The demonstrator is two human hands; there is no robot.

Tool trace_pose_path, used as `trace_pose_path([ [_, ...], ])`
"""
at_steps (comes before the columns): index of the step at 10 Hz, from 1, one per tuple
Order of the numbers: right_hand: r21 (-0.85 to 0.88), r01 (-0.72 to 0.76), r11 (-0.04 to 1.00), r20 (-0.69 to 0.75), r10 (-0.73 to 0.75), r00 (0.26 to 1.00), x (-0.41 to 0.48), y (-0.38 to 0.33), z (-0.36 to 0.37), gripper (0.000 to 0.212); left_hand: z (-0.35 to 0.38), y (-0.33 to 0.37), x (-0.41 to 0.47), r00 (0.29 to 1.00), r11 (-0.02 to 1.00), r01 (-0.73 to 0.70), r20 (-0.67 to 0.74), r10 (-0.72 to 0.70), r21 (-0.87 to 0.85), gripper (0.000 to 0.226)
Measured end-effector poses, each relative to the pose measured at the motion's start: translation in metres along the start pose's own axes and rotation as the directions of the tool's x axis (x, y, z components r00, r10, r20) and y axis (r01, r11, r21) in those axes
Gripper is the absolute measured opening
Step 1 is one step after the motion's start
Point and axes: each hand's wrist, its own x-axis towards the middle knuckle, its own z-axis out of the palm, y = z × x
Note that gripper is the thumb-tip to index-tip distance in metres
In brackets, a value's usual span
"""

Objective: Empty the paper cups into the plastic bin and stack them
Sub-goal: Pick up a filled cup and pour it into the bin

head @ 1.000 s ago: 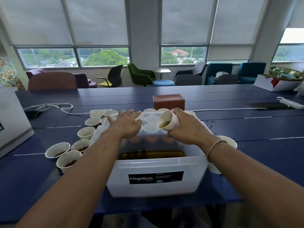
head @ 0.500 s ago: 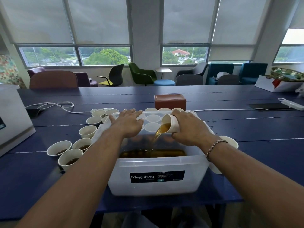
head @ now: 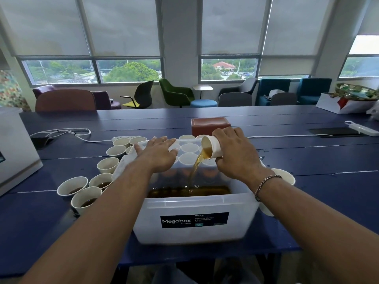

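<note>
A translucent plastic bin (head: 194,206) labelled Megabox stands on the dark blue table, with brown liquid pooled inside. My right hand (head: 235,152) grips a white paper cup (head: 212,147) tipped over the bin, and a brown stream runs from it into the liquid. My left hand (head: 158,152) rests flat, fingers straight, on the bin's far left rim. Several paper cups (head: 86,198) holding brown liquid stand left of the bin, and more cups (head: 189,147) show behind it. A stack of empty cups (head: 285,177) lies right of the bin, partly hidden by my right wrist.
A brown box (head: 210,125) sits behind the bin. A white power strip (head: 123,138) and its cable lie at back left, a white appliance (head: 12,148) at far left. Another power strip (head: 361,129) lies at far right. Chairs line the table's far side.
My right hand has tipped the cup further over the bin, and the liquid went from staying in the cup to pouring out in a longer stream. My left hand stays on the rim.
</note>
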Motion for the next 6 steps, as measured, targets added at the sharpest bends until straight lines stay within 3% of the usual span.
trace_pose_path([
  [6, -0.122, 0.081, 0.989, -0.198, -0.104, 0.975, 0.0046, -0.0053, -0.0004, 0.083, -0.0011, 0.0001, -0.0001, 1.0, 1.0, 0.001, 0.015, -0.001, -0.006, 0.052],
])
